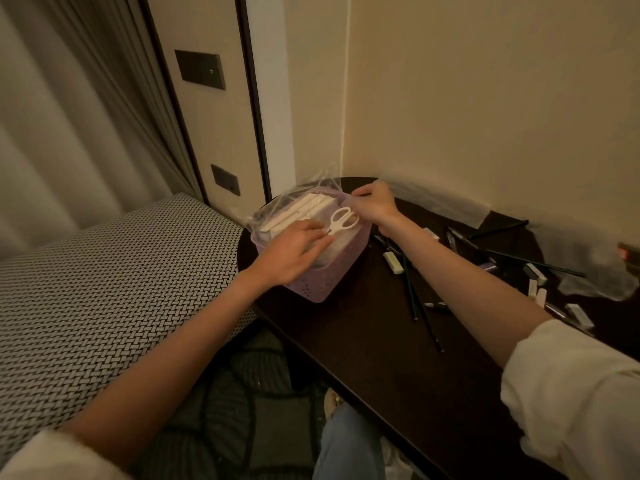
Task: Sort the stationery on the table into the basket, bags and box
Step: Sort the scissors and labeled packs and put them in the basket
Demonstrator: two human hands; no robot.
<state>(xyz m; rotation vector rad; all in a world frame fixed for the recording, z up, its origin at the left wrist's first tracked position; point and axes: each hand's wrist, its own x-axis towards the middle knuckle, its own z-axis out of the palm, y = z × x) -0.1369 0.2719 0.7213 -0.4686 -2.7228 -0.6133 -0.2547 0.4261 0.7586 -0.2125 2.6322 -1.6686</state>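
Note:
A lilac perforated basket [329,277] stands at the left end of the dark table [398,358]. Inside it sit white boxes wrapped in a clear plastic bag [277,211], with white scissors [341,221] lying on top. My left hand [294,252] rests over the basket's near side, fingers stretched toward the scissors' blade end. My right hand [375,202] is at the basket's far right rim, fingers curled on the plastic bag's edge. Pencils [414,292], pens and white erasers [393,262] lie scattered on the table to the right.
A crumpled clear bag [599,282] and a small red-topped box [628,252] lie at the table's right edge. Another clear bag [446,202] rests against the wall. A woven-pattern cushion [104,289] adjoins the table on the left; walls close the corner behind.

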